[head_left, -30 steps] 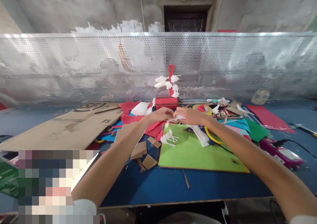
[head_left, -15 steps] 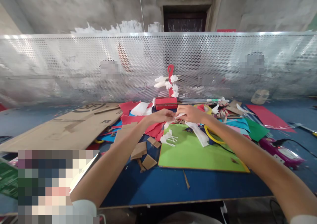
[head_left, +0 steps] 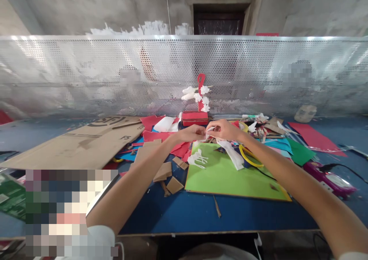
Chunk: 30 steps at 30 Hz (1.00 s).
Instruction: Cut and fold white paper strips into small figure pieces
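My left hand [head_left: 194,133] and my right hand [head_left: 222,130] meet above the back edge of a green sheet [head_left: 230,175]. Between their fingertips they pinch a small piece of thin white paper [head_left: 207,134]. Below my right hand a folded white paper strip [head_left: 232,154] slants across the sheet. Several twisted white paper pieces [head_left: 197,159] lie on the sheet's left part, below my left hand. Behind the hands stands a red upright with white paper flowers [head_left: 204,99], beside a red box [head_left: 194,118].
A large cardboard sheet [head_left: 77,139] covers the left of the blue table [head_left: 184,218]. Small cardboard pieces [head_left: 174,185] lie left of the green sheet. On the right are yellow-handled scissors [head_left: 251,156], a purple power strip [head_left: 330,179] and red paper [head_left: 316,137]. A perforated metal screen [head_left: 241,72] closes the back.
The view has shifted slightly. My fingers have changed position on the white paper, the right hand's fingers now curled more around it. The pieces on the table have stayed in place.
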Motion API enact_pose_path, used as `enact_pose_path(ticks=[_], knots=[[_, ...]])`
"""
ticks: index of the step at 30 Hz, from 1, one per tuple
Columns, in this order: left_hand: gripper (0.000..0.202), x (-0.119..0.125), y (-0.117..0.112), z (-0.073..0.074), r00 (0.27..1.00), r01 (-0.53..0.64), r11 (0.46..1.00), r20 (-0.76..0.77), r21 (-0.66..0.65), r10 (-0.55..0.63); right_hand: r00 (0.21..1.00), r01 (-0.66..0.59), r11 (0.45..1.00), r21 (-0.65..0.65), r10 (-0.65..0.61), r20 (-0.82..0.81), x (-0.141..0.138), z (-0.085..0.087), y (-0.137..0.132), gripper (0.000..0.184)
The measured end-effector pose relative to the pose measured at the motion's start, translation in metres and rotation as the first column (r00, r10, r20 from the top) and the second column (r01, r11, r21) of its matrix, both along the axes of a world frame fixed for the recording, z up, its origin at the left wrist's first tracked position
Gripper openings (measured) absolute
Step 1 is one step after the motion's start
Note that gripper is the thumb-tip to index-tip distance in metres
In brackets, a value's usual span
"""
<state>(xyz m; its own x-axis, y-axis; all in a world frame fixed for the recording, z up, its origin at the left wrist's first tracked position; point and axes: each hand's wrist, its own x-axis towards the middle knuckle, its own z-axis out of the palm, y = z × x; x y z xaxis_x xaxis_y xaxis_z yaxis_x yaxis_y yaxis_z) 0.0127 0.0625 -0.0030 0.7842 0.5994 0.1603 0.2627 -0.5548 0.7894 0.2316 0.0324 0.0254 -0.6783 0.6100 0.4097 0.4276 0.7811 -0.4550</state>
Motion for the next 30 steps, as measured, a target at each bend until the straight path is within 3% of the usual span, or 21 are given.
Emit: enact_pose_path(ticks=[6,13,22,30], knots=[[0.023,0.003,0.001,0.0,0.999,-0.001,1.0,0.037,0.015,0.001,0.997,0.016,0.998,-0.057,-0.02,-0.074,-0.001,0.002,-0.001,0.022],[0.022,0.005,-0.009,0.009,0.986,0.02,0.993,0.169,-0.115,0.0,0.985,-0.03,0.992,-0.126,0.008,-0.172,0.0,-0.001,0.005,0.022],[0.027,0.006,-0.002,0.004,0.978,0.008,0.983,0.207,-0.181,0.03,0.984,0.029,0.998,-0.063,-0.04,-0.174,0.001,-0.004,0.012,0.024],[0.038,0.008,0.001,0.0,0.95,0.012,0.993,0.31,-0.116,0.024,0.972,0.088,0.994,-0.068,-0.101,-0.211,0.001,-0.003,0.011,0.024]])
